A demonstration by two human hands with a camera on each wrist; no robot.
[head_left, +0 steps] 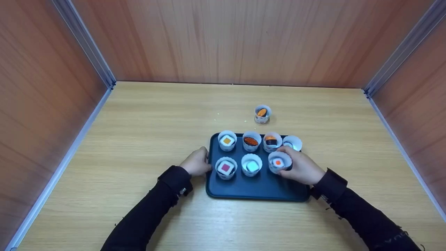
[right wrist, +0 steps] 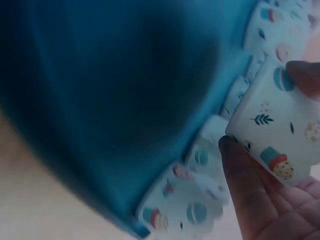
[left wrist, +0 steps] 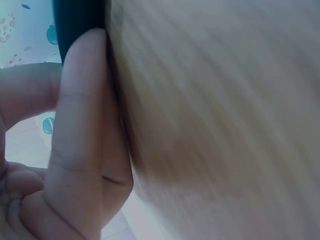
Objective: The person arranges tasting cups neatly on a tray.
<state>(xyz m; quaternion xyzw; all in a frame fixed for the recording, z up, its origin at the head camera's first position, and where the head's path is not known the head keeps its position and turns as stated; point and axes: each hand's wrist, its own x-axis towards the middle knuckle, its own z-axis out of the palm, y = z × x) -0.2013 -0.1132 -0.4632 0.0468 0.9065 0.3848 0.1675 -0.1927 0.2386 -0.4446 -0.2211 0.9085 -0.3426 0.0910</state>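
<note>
My right hand (head_left: 302, 166) grips a printed paper cup (head_left: 279, 168) holding a white piece with an orange centre, over the right part of the dark tray (head_left: 244, 190). In the right wrist view, thumb and fingers pinch that cup's wall. At the tray's left edge my left hand (head_left: 197, 161) holds the rim, its fingers against it in the left wrist view. Nearest that hand stands a cup (head_left: 225, 176) with a pink-centred piece. Beside it is a cup (head_left: 251, 172) with a pale green piece. The right hand partly covers a back-right cup (head_left: 294, 141).
Along the tray's back stand more cups: one with a yellow-centred piece (head_left: 227, 141), one with a red piece (head_left: 250, 141), one with an orange-and-black piece (head_left: 271, 141). Behind the tray, a lone cup (head_left: 262, 118) stands on the table (head_left: 156, 115). Wooden panels (head_left: 226, 42) enclose the table.
</note>
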